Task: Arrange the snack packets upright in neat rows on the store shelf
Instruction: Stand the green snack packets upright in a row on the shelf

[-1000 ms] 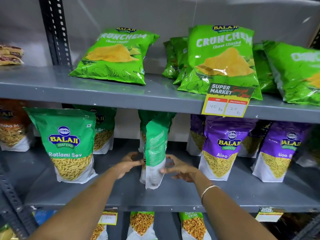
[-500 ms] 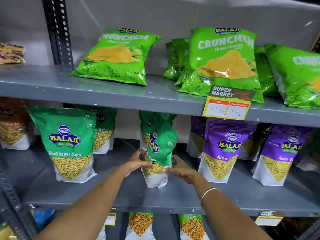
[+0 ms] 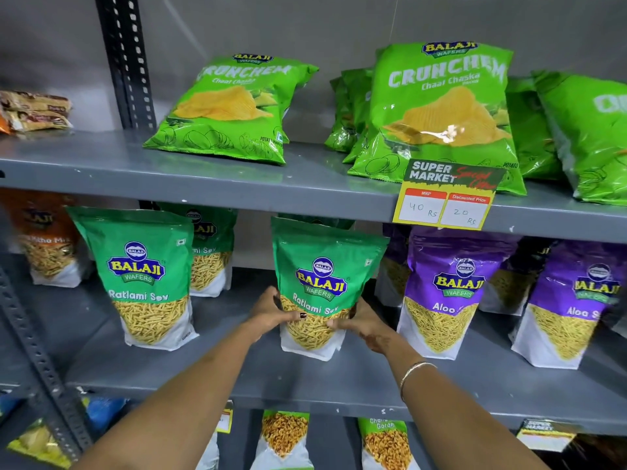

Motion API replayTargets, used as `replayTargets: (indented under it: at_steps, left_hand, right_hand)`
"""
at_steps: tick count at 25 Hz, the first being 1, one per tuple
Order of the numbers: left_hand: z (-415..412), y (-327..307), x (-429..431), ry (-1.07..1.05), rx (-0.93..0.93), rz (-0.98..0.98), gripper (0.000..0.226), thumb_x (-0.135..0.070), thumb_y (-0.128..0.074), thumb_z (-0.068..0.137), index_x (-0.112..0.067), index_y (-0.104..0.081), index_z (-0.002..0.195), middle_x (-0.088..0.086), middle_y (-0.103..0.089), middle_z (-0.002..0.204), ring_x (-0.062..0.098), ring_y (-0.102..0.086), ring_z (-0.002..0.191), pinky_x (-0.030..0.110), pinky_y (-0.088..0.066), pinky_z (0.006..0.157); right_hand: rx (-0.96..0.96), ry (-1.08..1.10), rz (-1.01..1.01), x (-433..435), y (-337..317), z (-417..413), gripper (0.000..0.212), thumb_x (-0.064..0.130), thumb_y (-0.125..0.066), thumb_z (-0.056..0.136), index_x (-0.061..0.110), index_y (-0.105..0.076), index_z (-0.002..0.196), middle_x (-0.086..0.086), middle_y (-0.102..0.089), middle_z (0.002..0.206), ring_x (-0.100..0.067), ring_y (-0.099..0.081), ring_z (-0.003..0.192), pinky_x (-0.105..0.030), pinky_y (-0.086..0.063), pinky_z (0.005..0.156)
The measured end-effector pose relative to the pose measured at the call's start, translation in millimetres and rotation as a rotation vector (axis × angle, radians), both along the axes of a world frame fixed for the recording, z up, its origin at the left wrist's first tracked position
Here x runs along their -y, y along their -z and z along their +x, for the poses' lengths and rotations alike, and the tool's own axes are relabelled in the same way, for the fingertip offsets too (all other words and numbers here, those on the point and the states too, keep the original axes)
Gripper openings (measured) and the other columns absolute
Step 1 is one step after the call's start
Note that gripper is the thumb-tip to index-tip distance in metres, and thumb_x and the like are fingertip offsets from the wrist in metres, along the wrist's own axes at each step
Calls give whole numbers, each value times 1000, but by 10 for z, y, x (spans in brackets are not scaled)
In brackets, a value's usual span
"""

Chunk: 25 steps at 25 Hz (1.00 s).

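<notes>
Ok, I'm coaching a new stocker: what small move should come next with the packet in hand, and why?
Probably turn the Ratlami Sev packet slightly square and let go. Both hands, left and right, grip its sides; it stands front-facing on the shelf but leans a little, unlike its neighbour.

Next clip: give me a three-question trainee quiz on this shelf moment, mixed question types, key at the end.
1. True or false: both hands, left hand and right hand, grip the green Ratlami Sev packet.
2. What colour are the Aloo packets to its right? A) orange B) purple C) blue
3. Fill in: the discounted price on the price tag reads ___ Rs.

Key: 1 true; 2 B; 3 20.
</notes>
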State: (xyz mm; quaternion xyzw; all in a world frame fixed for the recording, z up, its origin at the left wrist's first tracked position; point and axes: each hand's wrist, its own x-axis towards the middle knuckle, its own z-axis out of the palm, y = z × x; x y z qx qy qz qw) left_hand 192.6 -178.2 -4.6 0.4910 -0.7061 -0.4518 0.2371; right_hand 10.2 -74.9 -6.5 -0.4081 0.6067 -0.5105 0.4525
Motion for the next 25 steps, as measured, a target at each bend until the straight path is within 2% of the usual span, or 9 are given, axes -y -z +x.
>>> replayTargets:
  at_steps: [6,10,12,15,17,20,21,23,25]
  left_hand:
    - [45,10,-78,-57,-25,7,47,-14,-77,72,-9,-39,99,5,-53,101,19,-49,94,29,-40,78]
    - [231,43,-123,-11,118,77,53,-26,-71,78,-6,-43,118,3,-45,110,22,-50,111,27,-39,82]
    - [527,47,-97,-36,292,126,32,-35,-62,84,-10,-50,100,7,-51,101,25,-55,98,29,-42,71]
    - [1177,61,33,-199,361,269,39,-37,-58,87,-4,-51,106,16,-59,98,28,-58,79,36,-52,74]
    - [1678,123,216,-316,389,253,52,-37,-60,85,5,-54,117,23,-66,108,32,-65,80,36,-53,67]
    - [2307,249,562,-393,388,72,44,-34,-63,84,0,-58,112,23,-58,130,33,-61,114,36,-49,90]
    - [2458,275,688,-385,297,34,44,-29,-66,83,-1,-55,115,22,-51,138,32,-54,123,36,-44,97]
    - [2667,360,979,-327,45,43,72,-13,-73,77,2,-35,137,18,-37,148,30,-39,136,34,-34,107]
    - [2707,422,1156,-218,-114,107,80,-3,-75,73,1,-31,140,16,-39,147,29,-39,135,35,-35,107]
  right_hand:
    - [-17,-87,-42,100,13,51,63,-13,-68,73,3,-44,129,-10,-62,114,-7,-64,88,-24,-57,83]
    - [-357,-231,514,82,4,-80,27,20,-73,78,8,-59,99,-4,-65,69,-9,-55,37,-17,-45,37]
    - [-390,-320,796,118,-32,-8,26,28,-69,80,5,-59,83,-9,-65,52,-20,-61,38,-29,-53,39]
    - [-359,-495,925,307,-169,502,29,32,-58,88,4,-55,81,-9,-67,68,-25,-66,63,-35,-58,52]
    - [-419,-572,902,480,-238,1032,28,35,-50,92,10,-54,81,-5,-61,80,-20,-61,69,-31,-56,54]
    - [-543,-449,683,812,-138,1813,29,40,-57,88,12,-55,94,0,-65,75,-11,-61,64,-26,-51,58]
    - [-539,-363,559,907,-91,2047,39,37,-62,85,9,-52,110,-3,-67,92,-14,-64,80,-29,-52,70]
    - [-351,-174,302,1112,12,2478,66,18,-69,82,3,-36,137,-8,-52,135,-19,-53,117,-31,-43,98]
    - [-135,-80,96,1226,43,2767,62,-3,-67,79,-1,-39,134,-9,-51,136,-14,-48,115,-28,-40,99]
